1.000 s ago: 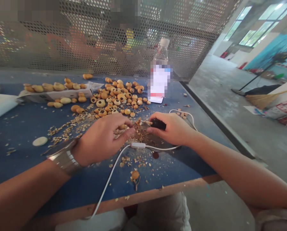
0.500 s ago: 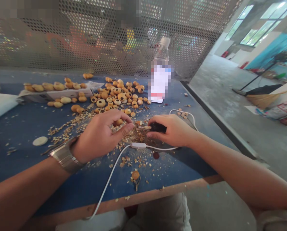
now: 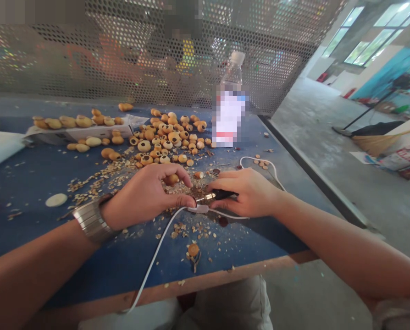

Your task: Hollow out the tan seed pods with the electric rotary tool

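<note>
My left hand (image 3: 146,195), with a metal watch (image 3: 91,219) on the wrist, is closed in a pinch on a small round tan nut (image 3: 172,179) over a patch of shell crumbs. My right hand (image 3: 248,192) is wrapped round a small black-handled tool (image 3: 216,195) whose metal tip points left at my left thumb and fingertips. A white cable (image 3: 163,238) with an inline switch runs under both hands and off the table's near edge.
A heap of tan nuts (image 3: 168,137) lies behind the hands, more on a flat white box (image 3: 77,133). A plastic bottle (image 3: 229,107) stands at the back before a perforated metal screen (image 3: 139,55). The blue table (image 3: 29,183) ends at a wooden edge; concrete floor lies right.
Both hands have dropped a little toward me. The tool's tip has swung down to meet my left fingertips just above the cable's switch.
</note>
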Tool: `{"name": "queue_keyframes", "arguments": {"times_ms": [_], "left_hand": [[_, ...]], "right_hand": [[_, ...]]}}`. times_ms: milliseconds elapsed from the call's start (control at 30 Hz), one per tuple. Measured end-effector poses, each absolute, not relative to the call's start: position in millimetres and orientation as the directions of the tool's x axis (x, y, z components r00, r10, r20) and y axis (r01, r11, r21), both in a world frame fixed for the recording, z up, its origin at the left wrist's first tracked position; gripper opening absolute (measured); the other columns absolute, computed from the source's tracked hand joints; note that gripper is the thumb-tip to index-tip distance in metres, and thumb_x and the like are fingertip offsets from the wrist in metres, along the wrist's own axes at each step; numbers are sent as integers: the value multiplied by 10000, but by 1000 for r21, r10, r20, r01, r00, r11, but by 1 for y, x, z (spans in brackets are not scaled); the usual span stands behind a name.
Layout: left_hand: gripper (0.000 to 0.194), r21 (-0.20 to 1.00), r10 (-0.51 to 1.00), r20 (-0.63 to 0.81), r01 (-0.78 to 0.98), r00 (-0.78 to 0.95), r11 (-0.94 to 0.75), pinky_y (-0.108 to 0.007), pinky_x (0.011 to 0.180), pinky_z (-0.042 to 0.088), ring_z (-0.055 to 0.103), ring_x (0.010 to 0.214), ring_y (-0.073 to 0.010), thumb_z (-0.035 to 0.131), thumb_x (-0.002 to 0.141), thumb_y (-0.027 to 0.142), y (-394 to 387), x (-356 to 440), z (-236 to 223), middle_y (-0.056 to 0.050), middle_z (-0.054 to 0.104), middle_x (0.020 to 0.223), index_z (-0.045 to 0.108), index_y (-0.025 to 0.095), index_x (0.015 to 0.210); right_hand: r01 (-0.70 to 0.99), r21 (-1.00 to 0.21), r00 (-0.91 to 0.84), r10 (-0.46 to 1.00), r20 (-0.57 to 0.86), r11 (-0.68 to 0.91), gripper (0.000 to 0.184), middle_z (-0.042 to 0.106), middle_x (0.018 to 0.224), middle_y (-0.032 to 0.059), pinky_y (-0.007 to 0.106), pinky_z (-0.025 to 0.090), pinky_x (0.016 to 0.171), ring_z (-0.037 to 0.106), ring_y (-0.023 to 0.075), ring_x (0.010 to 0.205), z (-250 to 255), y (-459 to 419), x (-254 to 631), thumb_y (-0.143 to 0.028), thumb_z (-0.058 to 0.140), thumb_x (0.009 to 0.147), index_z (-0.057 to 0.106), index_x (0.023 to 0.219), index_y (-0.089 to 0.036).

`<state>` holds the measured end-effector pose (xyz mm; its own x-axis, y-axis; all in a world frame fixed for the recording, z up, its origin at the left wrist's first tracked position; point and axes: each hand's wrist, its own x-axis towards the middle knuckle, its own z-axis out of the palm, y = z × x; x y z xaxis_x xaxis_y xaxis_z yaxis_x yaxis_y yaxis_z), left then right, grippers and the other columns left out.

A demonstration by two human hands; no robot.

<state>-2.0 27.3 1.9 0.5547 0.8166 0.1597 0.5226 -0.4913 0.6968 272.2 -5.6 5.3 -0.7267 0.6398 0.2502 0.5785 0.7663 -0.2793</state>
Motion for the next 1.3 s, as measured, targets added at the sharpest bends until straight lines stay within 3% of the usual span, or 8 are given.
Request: {"name": "queue_keyframes", "arguments": {"times_ms": [133,267,467,567,667,900,1067,1300], "left_hand": [[349,719,805,135,502,578,-481,-248,559,333,473,605,-126,901,711,497,24,0,4,61,580,671,737,240,883],[341,699,798,144,511,585,-501,-247,624,380,560,698,-143,916,707,485,21,0,6,54,653,748,740,251,881],[288,618,748,299,477,592,-625,-284,731,424,628,807,-162,702,935,530,22,0,6,21,729,881,741,246,908],[305,556,691,319,463,648,-690,-312,794,449,664,890,-194,738,911,534,21,1,2,-4,742,949,741,236,974],[230,457,577,298,417,760,-786,-345,841,449,658,923,-219,785,890,451,17,3,-4,-13,719,931,753,250,997],[152,322,496,274,407,824,-855,-379,829,465,613,939,-248,608,1012,306,11,8,-11,-61,673,952,716,202,995],[155,164,428,284,396,858,-903,-417,886,474,596,923,-254,566,1006,252,11,12,-13,-86,667,957,681,172,939],[177,129,366,307,342,879,-931,-386,836,466,585,874,-235,530,1020,237,13,14,-14,-74,662,920,655,172,914]], "right_hand": [[556,-251,-749,609,263,792,373,695,837,27,273,373,634,625,144,730,3,-8,271,-522,582,1024,737,1079,-187],[552,-246,-757,602,254,797,369,717,878,37,282,394,647,658,154,754,1,-9,271,-516,588,1023,730,1104,-184],[602,-296,-640,669,377,742,361,752,918,36,262,454,714,694,156,820,6,-5,270,-519,654,989,718,1084,-176],[654,-322,-547,722,424,684,357,773,952,44,268,482,767,711,165,851,8,-2,270,-525,659,985,718,1062,-181],[717,-337,-487,785,383,610,341,789,1022,66,304,505,822,730,201,929,10,-1,270,-517,630,998,720,1074,-196],[774,-368,-434,855,283,515,282,772,1194,107,383,513,950,717,256,1101,8,0,268,-369,617,993,697,1189,-183],[808,-371,-384,887,256,457,307,776,1148,131,358,495,880,719,267,1061,6,5,270,-381,573,1015,683,1195,-158],[842,-370,-329,918,222,391,318,792,1052,123,336,426,761,728,280,968,7,5,271,-411,519,1033,670,1170,-167]]}}
